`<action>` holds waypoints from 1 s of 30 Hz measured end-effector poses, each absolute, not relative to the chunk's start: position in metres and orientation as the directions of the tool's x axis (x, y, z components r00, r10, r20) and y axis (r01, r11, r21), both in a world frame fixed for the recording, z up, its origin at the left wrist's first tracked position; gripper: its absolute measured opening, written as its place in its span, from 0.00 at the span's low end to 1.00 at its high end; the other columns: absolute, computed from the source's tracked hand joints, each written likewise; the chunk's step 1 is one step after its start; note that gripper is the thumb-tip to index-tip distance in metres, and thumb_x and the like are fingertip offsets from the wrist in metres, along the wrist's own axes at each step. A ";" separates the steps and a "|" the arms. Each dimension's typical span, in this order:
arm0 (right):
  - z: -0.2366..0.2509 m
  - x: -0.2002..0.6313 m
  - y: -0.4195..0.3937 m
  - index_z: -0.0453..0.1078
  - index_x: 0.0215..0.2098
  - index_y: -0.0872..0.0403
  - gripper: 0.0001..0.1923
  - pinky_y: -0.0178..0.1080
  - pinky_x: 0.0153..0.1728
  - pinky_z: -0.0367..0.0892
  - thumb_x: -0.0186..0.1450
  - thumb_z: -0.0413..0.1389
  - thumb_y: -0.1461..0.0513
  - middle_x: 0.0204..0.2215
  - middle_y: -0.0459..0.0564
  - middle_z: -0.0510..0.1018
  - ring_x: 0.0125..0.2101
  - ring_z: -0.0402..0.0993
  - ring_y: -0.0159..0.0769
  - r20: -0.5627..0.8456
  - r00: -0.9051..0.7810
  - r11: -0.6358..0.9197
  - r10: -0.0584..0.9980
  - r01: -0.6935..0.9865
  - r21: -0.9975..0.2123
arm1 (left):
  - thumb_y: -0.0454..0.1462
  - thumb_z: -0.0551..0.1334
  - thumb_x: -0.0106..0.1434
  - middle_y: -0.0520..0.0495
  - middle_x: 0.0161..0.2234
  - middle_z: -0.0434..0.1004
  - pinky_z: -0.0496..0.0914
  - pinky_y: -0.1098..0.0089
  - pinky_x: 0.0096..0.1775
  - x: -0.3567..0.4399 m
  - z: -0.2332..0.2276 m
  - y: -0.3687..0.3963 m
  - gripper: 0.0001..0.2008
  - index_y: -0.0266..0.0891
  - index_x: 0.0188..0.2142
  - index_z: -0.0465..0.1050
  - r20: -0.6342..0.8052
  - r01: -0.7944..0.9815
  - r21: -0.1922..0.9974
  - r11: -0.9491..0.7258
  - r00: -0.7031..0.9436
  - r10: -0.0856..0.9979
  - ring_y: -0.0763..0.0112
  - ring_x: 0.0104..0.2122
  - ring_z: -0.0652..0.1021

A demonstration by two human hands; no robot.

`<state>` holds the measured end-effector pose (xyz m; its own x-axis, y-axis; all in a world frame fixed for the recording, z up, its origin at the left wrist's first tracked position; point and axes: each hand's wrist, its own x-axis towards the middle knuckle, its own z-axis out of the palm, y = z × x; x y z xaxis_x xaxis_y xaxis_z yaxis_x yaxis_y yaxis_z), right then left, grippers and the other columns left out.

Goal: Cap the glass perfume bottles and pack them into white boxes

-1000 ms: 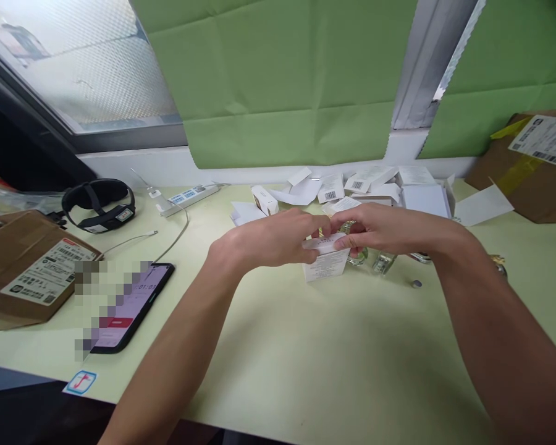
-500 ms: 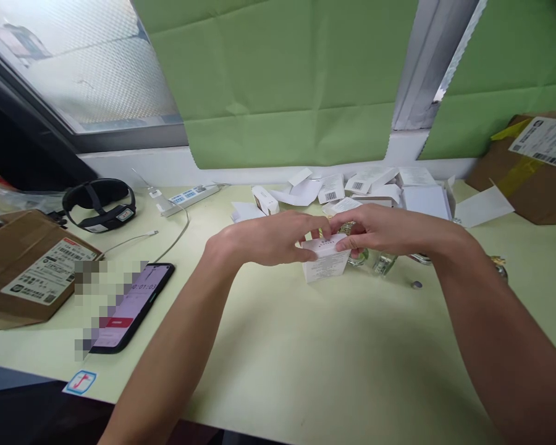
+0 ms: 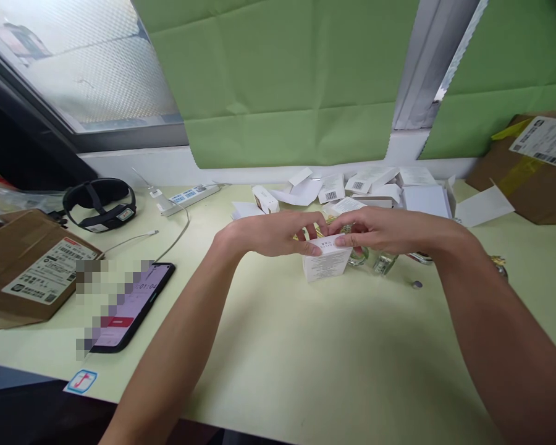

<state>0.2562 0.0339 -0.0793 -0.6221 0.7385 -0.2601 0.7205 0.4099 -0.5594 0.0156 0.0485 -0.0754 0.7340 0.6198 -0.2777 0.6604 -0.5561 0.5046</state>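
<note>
At the far left of the frame a brown cardboard parcel (image 3: 25, 266) lay on the pale green desk (image 3: 333, 364), its white shipping label printed with barcodes and small text too fine to read. Above it sat a black headband device (image 3: 99, 204), and right of the parcel a dark smartphone (image 3: 132, 306) lay with its screen up, partly blurred, a timer-like figure showing near its top. A white power strip (image 3: 189, 198) stretched along the back edge of the desk. In the centre the left hand (image 3: 266, 233) met the small white box (image 3: 327, 262), its fingers (image 3: 312, 249) curled over the box's top left edge and pressing on the lid flap. The box stood upright on the desk just right of centre, its long axis roughly vertical, its printed front face turned toward the camera and slightly to the left; it looked like a plain white carton with a few lines of small grey writing that could not be read. The right hand (image 3: 384, 230) gripped the top right of the box, fingers closed on the flap, thumb in front. Just behind the box stood small clear glass bottles (image 3: 382, 262). Along the back, a heap of opened white cartons (image 3: 375, 188) showed barcodes. At the far right another cardboard box (image 3: 532, 161) bore a barcode label and yellow tape.
</note>
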 end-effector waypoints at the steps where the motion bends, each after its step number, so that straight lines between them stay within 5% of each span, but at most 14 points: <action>1: -0.080 0.257 0.034 0.72 0.51 0.45 0.20 0.36 0.27 0.60 0.68 0.49 0.47 0.32 0.46 0.74 0.29 0.68 0.34 -0.253 -0.613 0.410 0.748 0.727 -0.550 | 0.51 0.57 0.67 0.50 0.53 0.73 0.68 0.67 0.41 0.015 -0.076 0.050 0.19 0.50 0.55 0.64 -0.283 0.663 0.508 -0.550 0.732 0.620 0.64 0.47 0.76; 18: -0.093 0.252 0.038 0.69 0.57 0.42 0.26 0.41 0.38 0.66 0.62 0.56 0.46 0.54 0.49 0.72 0.45 0.72 0.44 -0.169 -0.494 0.346 0.853 0.776 -0.527 | 0.57 0.56 0.65 0.51 0.57 0.72 0.67 0.67 0.49 0.012 -0.082 0.061 0.25 0.49 0.55 0.68 -0.391 0.683 0.557 -0.472 0.718 0.576 0.63 0.52 0.73; 23: -0.072 0.265 0.030 0.71 0.53 0.42 0.27 0.39 0.31 0.65 0.61 0.54 0.40 0.48 0.51 0.75 0.36 0.74 0.41 -0.062 -0.327 0.251 0.943 0.821 -0.514 | 0.59 0.50 0.67 0.50 0.58 0.71 0.67 0.67 0.50 0.019 -0.083 0.055 0.28 0.50 0.58 0.66 -0.340 0.693 0.554 -0.461 0.694 0.635 0.63 0.54 0.72; 30: -0.049 0.295 0.024 0.76 0.44 0.44 0.25 0.38 0.24 0.56 0.61 0.55 0.38 0.33 0.49 0.76 0.24 0.63 0.32 0.206 -0.040 0.145 0.978 0.840 -0.523 | 0.56 0.45 0.71 0.49 0.63 0.65 0.65 0.67 0.54 0.037 -0.088 0.045 0.27 0.47 0.62 0.60 -0.195 0.591 0.590 -0.550 0.765 0.614 0.64 0.58 0.69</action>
<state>0.2954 0.0242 -0.0495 -0.0400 0.9777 0.2060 0.8398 0.1446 -0.5233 0.0373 0.0452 -0.0876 0.7652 0.6135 -0.1951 0.5914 -0.5501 0.5897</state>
